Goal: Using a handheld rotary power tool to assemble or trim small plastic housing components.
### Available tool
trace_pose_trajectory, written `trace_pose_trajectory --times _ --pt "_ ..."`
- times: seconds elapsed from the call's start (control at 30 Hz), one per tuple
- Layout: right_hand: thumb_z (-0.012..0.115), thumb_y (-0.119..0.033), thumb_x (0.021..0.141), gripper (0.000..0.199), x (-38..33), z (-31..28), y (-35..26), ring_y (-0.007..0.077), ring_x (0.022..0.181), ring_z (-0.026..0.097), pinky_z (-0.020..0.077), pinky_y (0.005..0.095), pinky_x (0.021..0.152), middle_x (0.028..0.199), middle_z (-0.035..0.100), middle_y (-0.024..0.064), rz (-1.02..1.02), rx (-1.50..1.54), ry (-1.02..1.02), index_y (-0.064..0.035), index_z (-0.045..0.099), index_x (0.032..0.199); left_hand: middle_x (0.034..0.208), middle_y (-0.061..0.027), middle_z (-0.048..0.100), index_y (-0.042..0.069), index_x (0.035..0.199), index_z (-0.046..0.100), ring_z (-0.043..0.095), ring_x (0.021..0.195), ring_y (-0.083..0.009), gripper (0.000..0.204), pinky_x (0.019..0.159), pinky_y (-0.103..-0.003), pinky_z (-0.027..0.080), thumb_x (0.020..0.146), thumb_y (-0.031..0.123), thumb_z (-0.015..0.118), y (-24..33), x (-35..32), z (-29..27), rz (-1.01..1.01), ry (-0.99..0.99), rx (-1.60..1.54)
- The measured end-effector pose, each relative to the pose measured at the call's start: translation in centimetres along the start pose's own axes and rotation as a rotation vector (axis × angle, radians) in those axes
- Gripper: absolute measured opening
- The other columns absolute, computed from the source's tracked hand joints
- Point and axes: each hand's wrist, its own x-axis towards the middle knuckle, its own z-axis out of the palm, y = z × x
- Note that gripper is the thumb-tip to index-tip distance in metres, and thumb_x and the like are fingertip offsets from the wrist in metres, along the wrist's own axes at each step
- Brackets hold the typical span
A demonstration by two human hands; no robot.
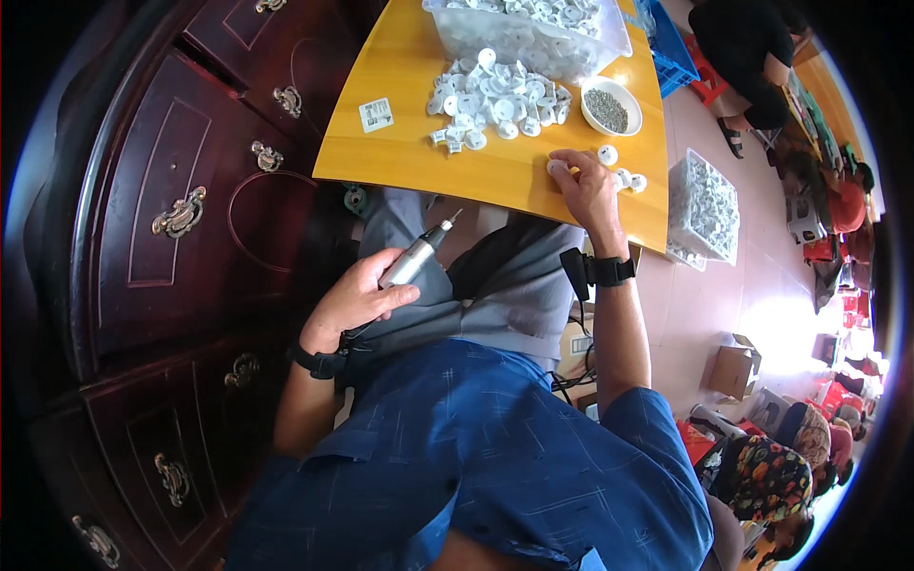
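My left hand (pixel 354 297) is wrapped round a silver electric screwdriver (pixel 415 259) held above my lap, its thin bit pointing up and away toward the table edge. On the yellow table (pixel 400 157), my right hand (pixel 590 195) pinches a small round white plastic part (pixel 556 167) between thumb and fingers. Just beyond and beside that hand are a few similar white parts (pixel 624 179). Farther off lies a heap of white plastic parts (pixel 500 100). To its right stands a white bowl (pixel 636 116) filled with tiny grey metal pieces that look like screws.
A translucent bin (pixel 514 46) full of white parts stands at the table's far side. Another filled bin (pixel 681 205) is on the floor to the right, near a blue crate (pixel 674 57). Dark wooden drawers (pixel 219 228) close in on the left. Several people sit at right.
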Motion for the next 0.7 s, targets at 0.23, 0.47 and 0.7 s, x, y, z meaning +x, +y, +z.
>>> trace_pose_trajectory --times 0.23,0.47,0.7 --pt "0.07 -0.019 0.089 0.021 -0.3 0.5 0.0 0.023 0.076 0.067 0.0539 0.0343 0.072 0.096 0.069 0.0128 0.014 0.013 0.06 -0.0073 0.074 0.106 0.08 -0.0004 0.058 0.002 0.121 0.059 0.053 0.059 -0.0062 0.042 0.051 -0.024 0.045 0.086 0.021 0.074 -2.4 -0.6 -0.4 -0.161 0.066 0.201" --pt "0.071 -0.014 0.086 0.031 -0.3 0.6 0.2 0.0235 0.071 0.065 0.0533 0.0345 0.071 0.103 0.066 0.013 -0.05 -0.121 0.123 -0.0089 0.07 0.117 0.094 -0.024 0.068 0.001 0.111 0.06 0.066 0.091 -0.0416 0.049 0.077 -0.045 0.051 0.078 0.034 0.075 -5.2 2.3 0.4 -0.112 0.05 0.628" --pt "0.069 -0.006 0.085 0.01 -4.4 -0.1 -7.4 0.031 0.069 0.064 0.0525 0.0385 0.064 0.085 0.065 0.012 0.021 0.22 0.042 -0.0033 0.065 0.094 0.094 -0.0199 0.069 0.001 0.12 0.059 0.068 0.086 -0.0333 0.056 0.078 -0.041 0.052 0.077 0.033 0.075 -7.6 2.6 0.0 -0.097 0.071 0.488"
